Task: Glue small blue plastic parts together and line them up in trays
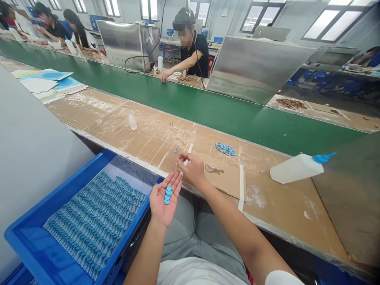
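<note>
My left hand (164, 199) lies palm up over the bench edge, fingers spread, with several small blue discs (168, 194) resting on the palm. Just above it my right hand (192, 169) is pinched closed at the fingertips; what it pinches is too small to make out. A single blue piece (176, 149) lies on the cardboard bench top (148, 134) beyond the fingers. A small pile of blue parts (225, 149) lies further right.
A blue crate (35, 233) of several rows of blue parts stands at my lower left. A white squeeze bottle with a blue nozzle (297, 168) lies at the right, a small white bottle (132, 122) further left. A green conveyor (208, 107) runs behind; people work across it.
</note>
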The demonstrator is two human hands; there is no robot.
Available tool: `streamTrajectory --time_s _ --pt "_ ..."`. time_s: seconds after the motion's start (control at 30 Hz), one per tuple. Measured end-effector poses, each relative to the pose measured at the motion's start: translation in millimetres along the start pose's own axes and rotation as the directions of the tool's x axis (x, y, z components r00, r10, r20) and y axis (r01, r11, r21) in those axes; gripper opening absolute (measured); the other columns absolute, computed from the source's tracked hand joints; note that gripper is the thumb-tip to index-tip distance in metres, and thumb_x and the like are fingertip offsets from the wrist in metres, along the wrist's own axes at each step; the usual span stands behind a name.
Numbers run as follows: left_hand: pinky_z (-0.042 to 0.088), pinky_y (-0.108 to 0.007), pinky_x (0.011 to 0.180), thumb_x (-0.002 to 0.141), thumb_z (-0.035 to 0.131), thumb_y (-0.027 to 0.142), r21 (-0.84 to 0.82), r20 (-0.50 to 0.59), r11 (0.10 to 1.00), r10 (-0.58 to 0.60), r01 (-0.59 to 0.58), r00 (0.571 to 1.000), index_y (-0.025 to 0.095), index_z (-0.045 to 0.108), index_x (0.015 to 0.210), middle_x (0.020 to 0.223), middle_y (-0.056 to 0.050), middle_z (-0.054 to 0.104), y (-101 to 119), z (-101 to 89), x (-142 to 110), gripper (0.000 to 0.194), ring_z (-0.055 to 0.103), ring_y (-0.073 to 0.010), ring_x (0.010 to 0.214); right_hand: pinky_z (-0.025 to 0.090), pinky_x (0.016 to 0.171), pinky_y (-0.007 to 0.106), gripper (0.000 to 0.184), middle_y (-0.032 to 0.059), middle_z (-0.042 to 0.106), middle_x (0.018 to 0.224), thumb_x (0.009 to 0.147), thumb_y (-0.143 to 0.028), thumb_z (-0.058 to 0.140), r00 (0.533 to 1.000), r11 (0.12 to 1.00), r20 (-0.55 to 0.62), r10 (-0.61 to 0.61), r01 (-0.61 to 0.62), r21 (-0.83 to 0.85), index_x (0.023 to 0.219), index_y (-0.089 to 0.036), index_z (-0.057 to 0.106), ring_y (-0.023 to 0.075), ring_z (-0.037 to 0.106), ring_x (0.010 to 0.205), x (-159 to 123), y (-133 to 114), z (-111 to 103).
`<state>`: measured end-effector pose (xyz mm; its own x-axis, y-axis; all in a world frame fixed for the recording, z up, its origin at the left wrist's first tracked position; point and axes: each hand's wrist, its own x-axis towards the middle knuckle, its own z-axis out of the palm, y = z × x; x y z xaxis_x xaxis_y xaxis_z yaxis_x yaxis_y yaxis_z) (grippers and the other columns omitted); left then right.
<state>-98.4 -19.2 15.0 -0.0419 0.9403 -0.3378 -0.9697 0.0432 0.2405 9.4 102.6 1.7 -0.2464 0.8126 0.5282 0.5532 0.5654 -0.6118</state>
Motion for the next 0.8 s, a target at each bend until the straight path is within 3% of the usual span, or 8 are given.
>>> streamTrajectory --time_s 0.1,0.17,0.3,0.47,0.53,0.63,0.73,0.8 --pt "0.046 -0.04 0.099 0.082 0.045 0.022 0.0 0.002 1.0 -0.011 0.011 1.0 0.005 0.059 0.12 0.125 -0.02 0.059 -4 -0.5 1 0.044 0.052 -0.0282 0.121 0.051 0.074 0.028 0.023 0.0035 0.07 0.089 0.08 -0.031 0.066 0.972 0.971 0.195 -0.133 0.089 0.222 0.101 -0.021 0.067 0.0155 0.064 0.077 -37 -22 -22" --pt "0.048 -0.037 0.096 0.083 0.044 0.024 0.013 0.013 0.999 -0.05 0.05 0.999 0.006 0.057 0.122 0.126 -0.02 0.059 -8 0.8 1 0.045 0.053 -0.0264 0.12 0.052 0.074 0.027 0.024 0.0049 0.07 0.091 0.078 -0.031 0.069 0.955 0.951 0.24 -0.173 0.099 0.293 0.1 -0.022 0.068 0.0165 0.064 0.082 -55 -29 -31" --pt "0.05 -0.035 0.093 0.084 0.043 0.026 0.044 0.042 0.992 -0.118 0.116 0.992 0.008 0.056 0.124 0.128 -0.02 0.057 -15 3.9 -2 0.047 0.056 -0.0252 0.117 0.051 0.062 0.024 0.022 0.0042 0.07 0.083 0.078 -0.033 0.07 0.96 0.952 0.252 -0.122 0.041 0.304 0.098 -0.022 0.07 0.0138 0.062 0.068 -70 -28 -41" --pt "0.051 -0.035 0.09 0.084 0.046 0.025 0.079 0.047 0.987 -0.142 0.138 0.989 0.011 0.058 0.123 0.127 -0.017 0.059 -24 6.0 -7 0.044 0.059 -0.0239 0.112 0.052 0.056 0.021 0.036 0.0025 0.071 0.085 0.076 -0.028 0.069 0.959 0.944 0.245 -0.141 0.056 0.325 0.112 -0.023 0.065 0.0114 0.062 0.062 -71 -26 -55" --pt "0.053 -0.034 0.088 0.083 0.047 0.023 0.086 0.044 0.985 -0.152 0.148 0.987 0.012 0.058 0.123 0.124 -0.016 0.061 -27 6.1 -7 0.043 0.061 -0.0233 0.109 0.052 0.056 0.02 0.038 0.0017 0.071 0.083 0.076 -0.024 0.067 0.954 0.952 0.247 -0.171 0.096 0.29 0.114 -0.022 0.063 0.011 0.063 0.06 -72 -26 -60" --pt "0.054 -0.031 0.087 0.082 0.047 0.016 0.098 0.004 0.982 -0.166 0.164 0.986 0.011 0.06 0.12 0.117 -0.015 0.065 -33 5.5 -8 0.041 0.062 -0.0217 0.107 0.053 0.06 0.023 0.031 0.0016 0.072 0.08 0.08 -0.02 0.061 0.93 0.957 0.23 -0.287 0.267 0.116 0.11 -0.023 0.065 0.0125 0.065 0.062 -73 -24 -68" --pt "0.053 -0.029 0.088 0.081 0.05 0.011 0.148 -0.042 0.974 -0.167 0.171 0.985 0.011 0.064 0.113 0.114 -0.015 0.067 -40 5.3 -8 0.035 0.063 -0.0205 0.105 0.053 0.064 0.026 0.026 0.0023 0.073 0.083 0.084 -0.018 0.057 0.897 0.911 0.198 -0.396 0.411 -0.042 0.107 -0.025 0.066 0.0147 0.066 0.067 -76 -19 -74" --pt "0.054 -0.028 0.086 0.082 0.053 0.01 0.182 -0.066 0.966 -0.171 0.181 0.983 0.011 0.066 0.107 0.111 -0.014 0.068 -45 5.5 -8 0.029 0.065 -0.0196 0.102 0.053 0.066 0.027 0.03 0.0027 0.073 0.085 0.084 -0.017 0.059 0.885 0.89 0.15 -0.442 0.453 -0.048 0.112 -0.025 0.064 0.0154 0.067 0.071 -80 -13 -79"
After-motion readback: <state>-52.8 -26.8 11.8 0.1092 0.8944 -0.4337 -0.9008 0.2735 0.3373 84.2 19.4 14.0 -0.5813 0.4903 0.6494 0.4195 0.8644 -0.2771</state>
